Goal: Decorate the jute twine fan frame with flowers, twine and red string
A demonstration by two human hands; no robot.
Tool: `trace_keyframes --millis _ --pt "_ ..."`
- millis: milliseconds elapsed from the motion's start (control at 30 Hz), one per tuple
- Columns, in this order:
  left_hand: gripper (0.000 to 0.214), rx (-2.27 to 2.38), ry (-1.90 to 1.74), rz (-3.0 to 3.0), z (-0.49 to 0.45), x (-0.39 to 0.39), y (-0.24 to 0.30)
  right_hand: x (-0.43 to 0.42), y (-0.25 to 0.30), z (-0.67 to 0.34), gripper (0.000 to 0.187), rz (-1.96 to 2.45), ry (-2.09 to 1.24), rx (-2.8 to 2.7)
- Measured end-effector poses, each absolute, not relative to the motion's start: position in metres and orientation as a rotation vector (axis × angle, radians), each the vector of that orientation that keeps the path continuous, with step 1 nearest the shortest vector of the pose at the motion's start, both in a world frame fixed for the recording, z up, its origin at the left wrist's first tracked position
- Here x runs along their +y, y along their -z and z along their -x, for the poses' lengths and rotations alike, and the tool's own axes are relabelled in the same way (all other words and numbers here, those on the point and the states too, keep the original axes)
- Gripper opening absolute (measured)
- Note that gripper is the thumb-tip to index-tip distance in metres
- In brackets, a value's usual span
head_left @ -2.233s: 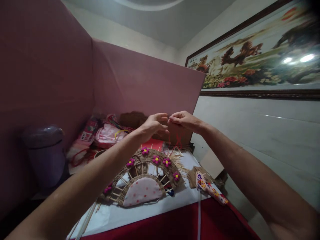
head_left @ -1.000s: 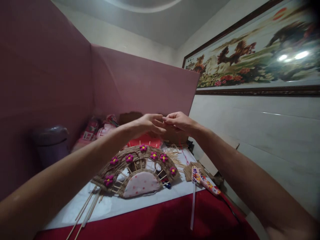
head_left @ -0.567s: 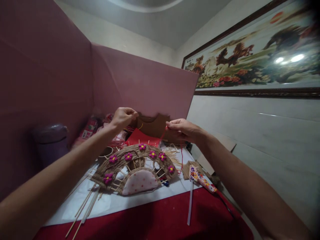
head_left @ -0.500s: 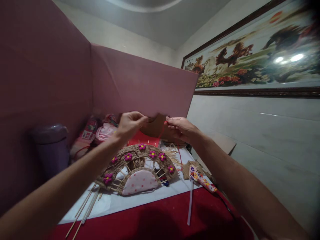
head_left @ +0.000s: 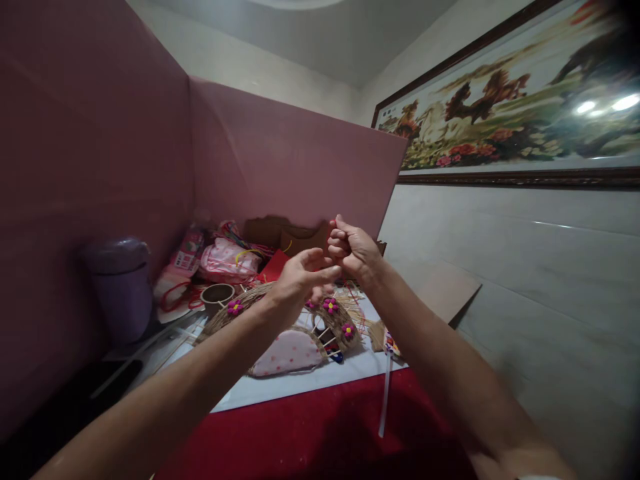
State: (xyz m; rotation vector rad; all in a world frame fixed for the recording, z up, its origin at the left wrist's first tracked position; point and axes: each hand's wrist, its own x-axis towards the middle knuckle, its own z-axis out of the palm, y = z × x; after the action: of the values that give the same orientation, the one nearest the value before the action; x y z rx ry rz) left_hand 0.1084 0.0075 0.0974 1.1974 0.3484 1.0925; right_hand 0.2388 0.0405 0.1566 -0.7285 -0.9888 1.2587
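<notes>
Above the table, my right hand [head_left: 354, 250] is closed, with a bit of red string [head_left: 333, 228] pinched at its thumb. More red string hangs near the straw behind the wrist. Just left of it and lower, my left hand [head_left: 306, 272] has its fingers apart, reaching toward the right hand's curled fingers. I see nothing held in it. Below both hands lies a fan-shaped woven twine piece [head_left: 220, 323] with thin sticks, pink flowers [head_left: 331, 305] with yellow centres, and a dotted pale pink half-round panel [head_left: 287, 353]. My left hand and forearm hide part of it.
A purple lidded container [head_left: 120, 287] stands at the left, near pink packages [head_left: 230, 260] and a tape roll [head_left: 218, 293]. A flower-patterned glue gun [head_left: 390, 344] with a clear glue stick [head_left: 385, 400] lies at right. A pink partition [head_left: 295, 160] stands behind.
My left hand has moved right and down, and its pinch has opened. My right hand has risen slightly, its fingers curled inward. The view has shifted a little.
</notes>
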Motion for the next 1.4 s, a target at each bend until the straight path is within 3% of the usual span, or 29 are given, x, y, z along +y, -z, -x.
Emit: trace_keyframes --millis 100,300,567,700,767,900,1000,1167,1400 --pt "0.04 0.237 -0.842 -1.211 -0.117 0.007 -0.097 0.04 -0.162 -0.235 0.031 0.683 -1.204 -1.002" --pt "0.023 0.402 -0.828 -1.201 -0.092 0.008 -0.09 0.049 -0.153 -0.288 0.031 0.845 -0.947 -0.958" --pt "0.026 0.404 -0.879 -1.149 -0.053 0.01 -0.077 0.038 -0.074 -0.302 0.041 1.094 -0.81 -1.16" --pt "0.022 0.436 -0.932 -1.124 -0.041 0.009 -0.074 0.02 -0.041 -0.3 0.038 1.302 -0.706 -1.304" --pt "0.023 0.48 -0.934 -1.159 -0.036 0.007 -0.075 0.009 -0.038 -0.299 0.032 1.405 -0.553 -1.337" --pt "0.024 0.581 -0.896 -1.268 -0.029 0.006 -0.077 -0.012 -0.056 -0.275 0.016 1.468 0.134 -1.545" --pt "0.023 0.6 -0.874 -1.303 -0.028 0.005 -0.076 -0.023 -0.073 -0.242 0.021 1.116 -0.113 -1.785" --pt "0.026 0.623 -0.896 -1.296 -0.026 0.006 -0.071 -0.015 -0.07 -0.209 0.029 0.929 -0.998 -1.802" --pt "0.026 0.687 -1.017 -1.411 -0.024 0.024 -0.04 0.011 -0.044 -0.205 0.039 0.906 -1.063 -1.736"
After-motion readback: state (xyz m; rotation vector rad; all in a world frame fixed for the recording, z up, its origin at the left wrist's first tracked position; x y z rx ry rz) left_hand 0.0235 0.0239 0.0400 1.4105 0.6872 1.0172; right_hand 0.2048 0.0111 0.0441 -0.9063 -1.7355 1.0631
